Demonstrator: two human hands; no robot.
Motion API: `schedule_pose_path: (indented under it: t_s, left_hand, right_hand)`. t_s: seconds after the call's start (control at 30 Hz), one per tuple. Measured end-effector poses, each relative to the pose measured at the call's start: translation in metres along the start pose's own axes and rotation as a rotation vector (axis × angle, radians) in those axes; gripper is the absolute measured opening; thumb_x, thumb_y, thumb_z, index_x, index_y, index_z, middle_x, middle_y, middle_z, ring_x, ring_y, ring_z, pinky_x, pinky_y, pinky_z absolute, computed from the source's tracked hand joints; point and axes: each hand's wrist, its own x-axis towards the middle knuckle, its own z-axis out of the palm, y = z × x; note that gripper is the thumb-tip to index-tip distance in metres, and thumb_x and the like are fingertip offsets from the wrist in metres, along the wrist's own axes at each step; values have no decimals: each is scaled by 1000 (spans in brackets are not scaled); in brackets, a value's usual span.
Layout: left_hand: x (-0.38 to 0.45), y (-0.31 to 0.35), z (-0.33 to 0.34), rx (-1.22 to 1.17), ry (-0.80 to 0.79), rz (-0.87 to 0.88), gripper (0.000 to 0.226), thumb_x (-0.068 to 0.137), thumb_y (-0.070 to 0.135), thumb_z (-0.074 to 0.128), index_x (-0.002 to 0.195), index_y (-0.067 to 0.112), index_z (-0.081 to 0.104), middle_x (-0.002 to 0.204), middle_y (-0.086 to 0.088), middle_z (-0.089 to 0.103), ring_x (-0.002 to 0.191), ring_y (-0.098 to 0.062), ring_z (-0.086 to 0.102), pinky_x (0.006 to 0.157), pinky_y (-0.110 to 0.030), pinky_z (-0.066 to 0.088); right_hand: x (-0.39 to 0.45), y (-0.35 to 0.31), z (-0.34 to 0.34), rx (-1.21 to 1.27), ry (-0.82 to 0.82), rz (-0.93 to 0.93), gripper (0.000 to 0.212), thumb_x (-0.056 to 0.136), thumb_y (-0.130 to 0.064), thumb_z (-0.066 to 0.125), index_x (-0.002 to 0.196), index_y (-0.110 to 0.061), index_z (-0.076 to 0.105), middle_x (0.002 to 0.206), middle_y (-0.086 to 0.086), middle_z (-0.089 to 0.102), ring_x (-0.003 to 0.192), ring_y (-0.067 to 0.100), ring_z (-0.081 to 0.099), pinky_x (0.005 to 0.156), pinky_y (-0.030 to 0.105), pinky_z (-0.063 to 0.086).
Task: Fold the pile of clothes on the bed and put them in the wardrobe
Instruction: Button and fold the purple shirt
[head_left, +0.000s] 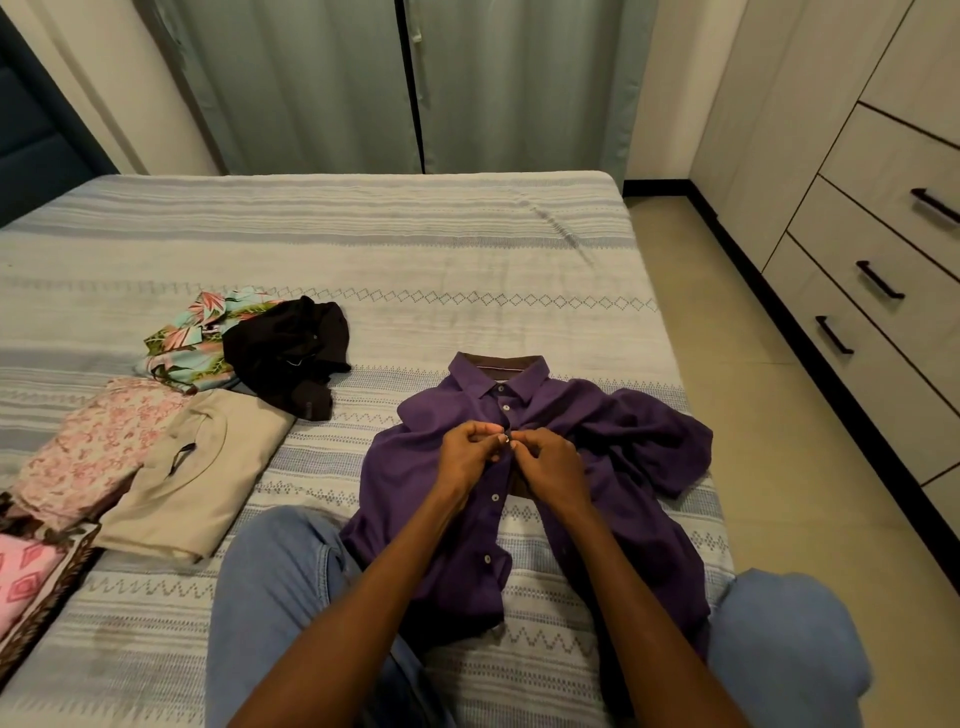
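A purple button-up shirt (426, 467) lies front-up on the bed (363, 234), collar pointing away from me. My left hand (467, 454) and my right hand (550, 465) meet at its placket just below the collar, both pinching the fabric edges around a button. The lower front hangs open, with several white buttons showing. To the left sit a folded beige garment (202, 478), a folded pink floral one (93, 447), an unfolded black garment (291, 353) and a tropical-print one (192, 332).
A folded pink patterned cloth (26, 582) lies at the left edge. My knees in blue jeans (280, 582) rest on the bed. The wardrobe with drawers and black handles (883, 280) stands to the right across a strip of tiled floor (769, 415). Curtains (363, 78) hang behind.
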Motion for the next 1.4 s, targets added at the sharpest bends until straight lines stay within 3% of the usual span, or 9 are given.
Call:
schedule_pose_path:
  t_s: [0.2,0.37,0.47,0.63,0.8,1.07,1.27,1.33,1.4]
  left_hand:
    - [4,-3,-3,9,5,24,17,84,-3,73,90,8,61,75,-10,66,62,-16,62,66,-27,55]
    - [8,-3,-6,0,-30,32,21,85,-6,70,90,9,56,71,-6,64,59,-14,62,65,-25,55]
    - [11,-3,-8,-28,-51,20,21,86,-8,68,89,9,56,69,-3,64,62,-14,62,65,-25,56]
    - [14,-6,-11,-118,-105,-54,19,87,-8,67,92,6,56,69,-3,64,68,-13,66,68,-24,58]
    - [16,-10,-10,-91,-86,-105,21,86,-10,67,82,8,56,63,-5,56,64,-17,61,66,-25,58]
    - [16,-13,-11,-113,-86,-82,18,89,-2,68,90,9,53,71,-9,58,68,-18,65,67,-28,59]
    - [13,-14,-9,-44,-50,30,26,86,-8,68,90,11,50,74,-13,46,65,-18,56,63,-22,55]
    - [15,-13,-10,-32,-54,43,28,87,-9,67,90,11,48,76,-14,46,64,-19,56,62,-22,54]
    - [16,-12,-11,-31,-72,55,27,87,-8,67,92,11,48,76,-13,49,65,-18,58,65,-22,54]
  right_hand:
    - [0,6,-2,-115,43,-97,22,96,-33,60,114,-31,74,110,-6,72,100,19,68,77,34,54]
    - [5,6,-6,-182,106,-171,12,92,-38,67,101,-31,72,101,-11,68,85,11,66,58,18,38]
    - [7,8,-4,-112,87,-163,11,92,-38,68,100,-32,70,101,-13,71,85,8,67,63,23,49]
    - [11,16,4,45,42,-110,10,90,-34,71,99,-31,71,98,-16,71,84,1,64,72,28,55]
    - [12,26,19,167,48,-86,10,88,-27,73,97,-29,72,97,-13,70,89,7,64,78,37,56]
    - [8,31,29,139,102,-91,14,89,-24,72,103,-22,73,99,-9,68,94,11,61,81,35,53]
    - [11,29,23,77,64,-158,15,90,-27,71,104,-25,74,99,-8,68,95,12,61,79,27,50]
    - [13,32,20,135,36,-133,14,89,-29,72,103,-29,76,98,-12,70,93,7,62,79,23,49]
    - [15,30,15,356,-13,-46,15,89,-23,74,103,-22,79,98,-9,73,94,7,67,82,23,51]
